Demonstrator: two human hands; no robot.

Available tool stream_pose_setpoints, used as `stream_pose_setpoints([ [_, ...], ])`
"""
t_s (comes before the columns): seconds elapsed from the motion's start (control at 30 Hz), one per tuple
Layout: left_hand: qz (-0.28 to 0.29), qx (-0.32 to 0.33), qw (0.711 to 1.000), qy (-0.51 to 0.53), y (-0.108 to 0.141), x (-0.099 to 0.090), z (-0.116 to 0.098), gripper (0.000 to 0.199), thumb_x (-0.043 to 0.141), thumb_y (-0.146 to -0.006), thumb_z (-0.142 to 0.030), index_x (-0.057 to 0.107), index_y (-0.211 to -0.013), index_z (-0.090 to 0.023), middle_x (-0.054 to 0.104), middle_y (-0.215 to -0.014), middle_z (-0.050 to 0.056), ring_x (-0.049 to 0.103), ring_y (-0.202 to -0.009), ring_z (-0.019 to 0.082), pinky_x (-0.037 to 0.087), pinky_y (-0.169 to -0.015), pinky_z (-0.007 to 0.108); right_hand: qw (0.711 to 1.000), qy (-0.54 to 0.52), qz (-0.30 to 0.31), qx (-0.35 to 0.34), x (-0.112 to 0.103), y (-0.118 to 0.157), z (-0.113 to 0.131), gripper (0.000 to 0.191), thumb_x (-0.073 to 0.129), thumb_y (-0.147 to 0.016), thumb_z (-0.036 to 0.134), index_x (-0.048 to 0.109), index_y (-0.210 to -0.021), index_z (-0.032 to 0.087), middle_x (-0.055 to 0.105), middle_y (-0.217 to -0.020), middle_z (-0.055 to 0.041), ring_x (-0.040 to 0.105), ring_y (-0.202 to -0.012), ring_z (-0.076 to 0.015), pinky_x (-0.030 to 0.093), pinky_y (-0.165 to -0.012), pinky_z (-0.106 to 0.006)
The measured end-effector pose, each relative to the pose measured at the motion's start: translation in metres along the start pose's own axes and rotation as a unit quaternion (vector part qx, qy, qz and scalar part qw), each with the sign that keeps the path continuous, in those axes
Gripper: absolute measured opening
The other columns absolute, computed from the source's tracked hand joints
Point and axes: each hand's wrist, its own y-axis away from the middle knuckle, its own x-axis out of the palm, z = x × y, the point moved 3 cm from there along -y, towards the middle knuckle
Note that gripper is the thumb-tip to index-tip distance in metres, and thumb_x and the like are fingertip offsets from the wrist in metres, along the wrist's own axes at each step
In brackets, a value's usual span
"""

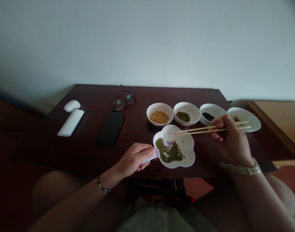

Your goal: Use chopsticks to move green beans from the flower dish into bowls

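Note:
My left hand (137, 156) is closed round the short handle of a white flower-shaped dish (188, 148) with a purple rim. Green mung beans (171, 153) lie mostly in the left and lower part of that dish. In my right hand (231, 138) is a pair of wooden chopsticks (198, 130), their tips over the upper part of the dish with no bean visible between them. Behind the dish stands a white bowl of yellow soybeans (159, 117), and beside it a bowl of mung beans (183, 116). Further right is a bowl of black beans (207, 116).
A fourth white bowl (253, 120), partly hidden by my right hand, stands at the right end of the row. On the left are eyeglasses (124, 102), a black phone (111, 129) and a white two-part device (71, 122). A wall backs the dark table (96, 96).

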Motion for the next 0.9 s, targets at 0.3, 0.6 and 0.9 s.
stream_pose_setpoints([
  [0.3, 0.003, 0.000, 1.000, 0.008, 0.004, -0.006, 0.008, 0.052, 0.062, -0.115, -0.059, 0.075, -0.094, -0.013, 0.052, -0.053, -0.005, 0.038, -0.040, 0.008, 0.023, -0.042, 0.021, 0.983, 0.012, -0.134, -0.128, -0.036, -0.020, 0.008, 0.037, 0.077, -0.111, 0.035, 0.073, -0.075, 0.025, 0.064, -0.084, -0.0054, 0.059, -0.066, -0.0168, 0.044, -0.042, -0.025],
  [0.6, 0.003, 0.005, 1.000, 0.005, -0.003, 0.000, 0.004, 0.052, 0.062, -0.116, -0.058, 0.075, -0.094, -0.013, 0.052, -0.053, -0.005, 0.038, -0.040, 0.008, 0.023, -0.042, 0.022, 0.998, 0.064, 0.008, -0.013, -0.004, -0.001, 0.002, 0.043, 0.088, -0.102, 0.051, 0.068, -0.078, 0.021, 0.061, -0.078, -0.0010, 0.052, -0.055, -0.0094, 0.035, -0.040, -0.021],
  [0.9, -0.001, 0.004, 1.000, 0.020, -0.009, 0.006, 0.000, 0.050, 0.064, -0.115, -0.057, 0.074, -0.092, -0.014, 0.052, -0.053, -0.005, 0.038, -0.040, 0.008, 0.022, -0.041, 0.022, 0.985, 0.118, 0.104, 0.074, 0.003, 0.010, -0.010, 0.048, 0.082, -0.107, 0.061, 0.070, -0.082, 0.022, 0.061, -0.080, -0.0014, 0.051, -0.054, -0.0100, 0.041, -0.044, -0.023],
])
